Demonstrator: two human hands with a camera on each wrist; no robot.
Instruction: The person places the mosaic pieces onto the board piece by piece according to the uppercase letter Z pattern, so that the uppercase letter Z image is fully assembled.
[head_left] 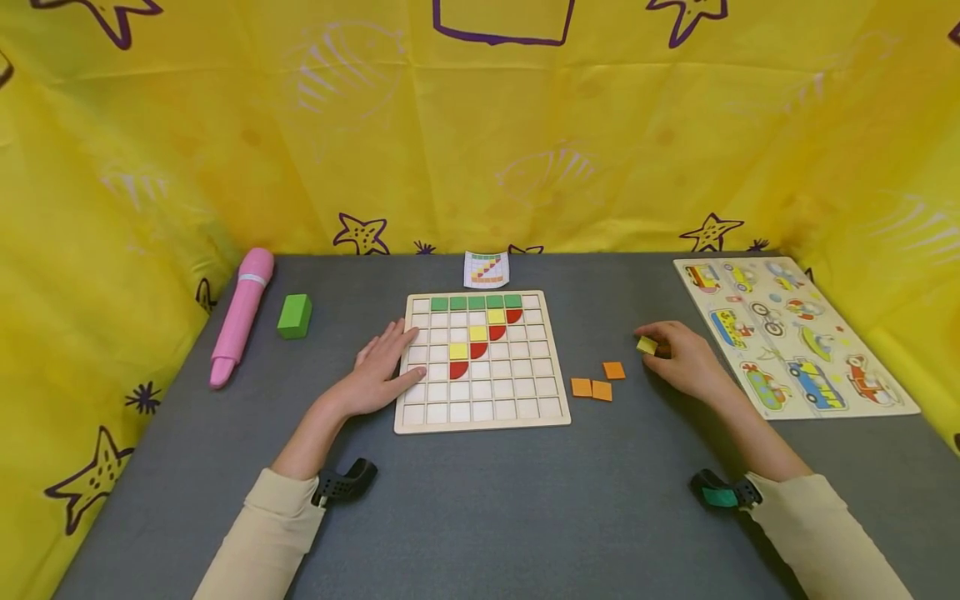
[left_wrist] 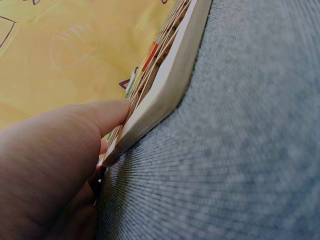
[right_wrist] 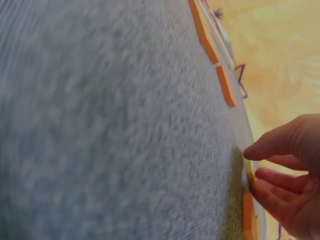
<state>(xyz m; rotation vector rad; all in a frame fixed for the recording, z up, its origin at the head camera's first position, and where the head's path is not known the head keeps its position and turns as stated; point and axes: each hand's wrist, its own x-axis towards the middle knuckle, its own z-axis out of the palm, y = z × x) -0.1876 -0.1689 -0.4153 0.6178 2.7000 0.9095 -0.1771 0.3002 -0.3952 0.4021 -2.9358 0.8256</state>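
A wooden grid board (head_left: 536, 412) lies mid-table. Along its top row are several green tiles (head_left: 477, 303), and below them a diagonal of three yellow tiles (head_left: 477, 333) and several red rounded tiles (head_left: 459, 370). My left hand (head_left: 381, 371) rests on the board's left edge with fingers extended; in the left wrist view its thumb (left_wrist: 112, 114) touches the rim. To the right of the board, my right hand (head_left: 686, 358) pinches a loose yellow tile (head_left: 647, 345) between thumb and fingers, close to the table. Three orange tiles (head_left: 602, 391) lie between board and right hand. Another orange tile (right_wrist: 248, 217) shows beside the right fingers.
Behind the board stands a small pattern card (head_left: 486, 270). At the left are a pink microphone-shaped toy (head_left: 242, 317) and a green block (head_left: 295, 316). A wooden picture puzzle board (head_left: 795, 333) lies at the right, near my right forearm. Yellow cloth (head_left: 450, 125) encloses the table's back and sides.
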